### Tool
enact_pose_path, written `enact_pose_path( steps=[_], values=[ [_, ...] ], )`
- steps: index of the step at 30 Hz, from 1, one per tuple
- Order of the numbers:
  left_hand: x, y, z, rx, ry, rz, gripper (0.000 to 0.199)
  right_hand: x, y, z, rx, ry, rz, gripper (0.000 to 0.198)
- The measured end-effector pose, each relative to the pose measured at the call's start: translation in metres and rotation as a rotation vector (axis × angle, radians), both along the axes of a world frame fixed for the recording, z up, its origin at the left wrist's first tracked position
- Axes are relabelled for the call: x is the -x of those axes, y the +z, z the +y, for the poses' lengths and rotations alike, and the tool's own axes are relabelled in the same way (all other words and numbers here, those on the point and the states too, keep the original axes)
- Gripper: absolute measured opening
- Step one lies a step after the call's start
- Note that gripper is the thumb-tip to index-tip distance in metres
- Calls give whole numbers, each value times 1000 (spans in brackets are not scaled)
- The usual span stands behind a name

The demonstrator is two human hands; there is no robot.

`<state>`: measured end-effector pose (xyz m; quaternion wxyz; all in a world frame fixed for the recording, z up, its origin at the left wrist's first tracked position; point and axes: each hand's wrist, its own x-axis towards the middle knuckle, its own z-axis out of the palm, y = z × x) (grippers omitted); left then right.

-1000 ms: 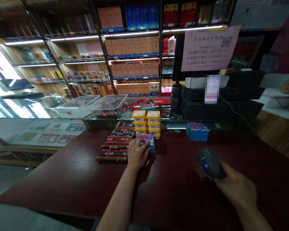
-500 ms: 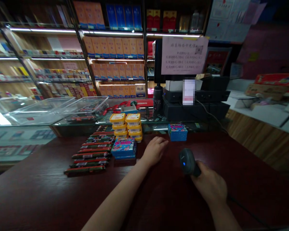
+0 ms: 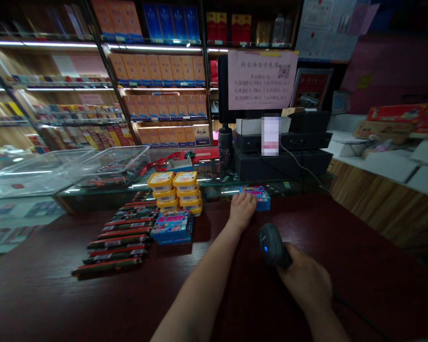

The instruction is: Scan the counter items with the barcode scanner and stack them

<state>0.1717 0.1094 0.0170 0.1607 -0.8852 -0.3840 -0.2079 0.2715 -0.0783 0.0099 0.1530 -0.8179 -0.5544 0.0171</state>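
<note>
My right hand (image 3: pixel 308 275) is wrapped round the handle of a black barcode scanner (image 3: pixel 270 244) with a blue light on it. The scanner is held over the dark red counter, its head toward the left. My left hand (image 3: pixel 243 209) reaches forward to a small stack of blue printed packets (image 3: pixel 262 198). Its fingers lie at the stack's left front side and hide part of it; I see no firm grip. Left of it stand another stack of blue packets (image 3: pixel 173 227), several yellow-lidded tubs (image 3: pixel 185 192) piled in two columns, and a row of dark, red-edged stick packs (image 3: pixel 117 242).
Behind the counter (image 3: pixel 74 308) stand a monitor with a pink paper sign (image 3: pixel 260 80), black cash-register boxes (image 3: pixel 281 166) and a black bottle (image 3: pixel 225 147). Clear plastic trays (image 3: pixel 117 159) sit at back left. The scanner's cable (image 3: pixel 360 311) trails right. Shelves of boxed goods (image 3: pixel 164 107) fill the back.
My left hand has moved forward and right, from bare counter to the right-hand blue stack. My right hand still holds the scanner. The view has turned slightly right.
</note>
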Motion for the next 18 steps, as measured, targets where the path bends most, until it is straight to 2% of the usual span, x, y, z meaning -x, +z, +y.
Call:
enact_pose_path(
  steps=[3,5,7,9,12,15,18],
  values=[
    [13,5,-2,17,-43,17,19,0,0,-2,-13,-1,-23,18],
    [26,5,-6,72,-42,-125,14,0,-1,-4,-40,3,-51,18],
    [41,0,-13,160,1,-457,8,0,-2,-6,-75,2,-76,19],
    [54,-8,-25,327,21,-930,9,0,-4,-8,-107,-8,-90,20],
    [69,-24,-48,688,-85,-1579,32,1,-4,-8,-135,-11,-80,22],
    [79,-36,-69,904,-163,-1881,49,3,-1,-8,-126,22,-33,25],
    [86,-42,-80,945,-152,-1995,48,5,5,-10,-134,112,138,29]
  ],
)
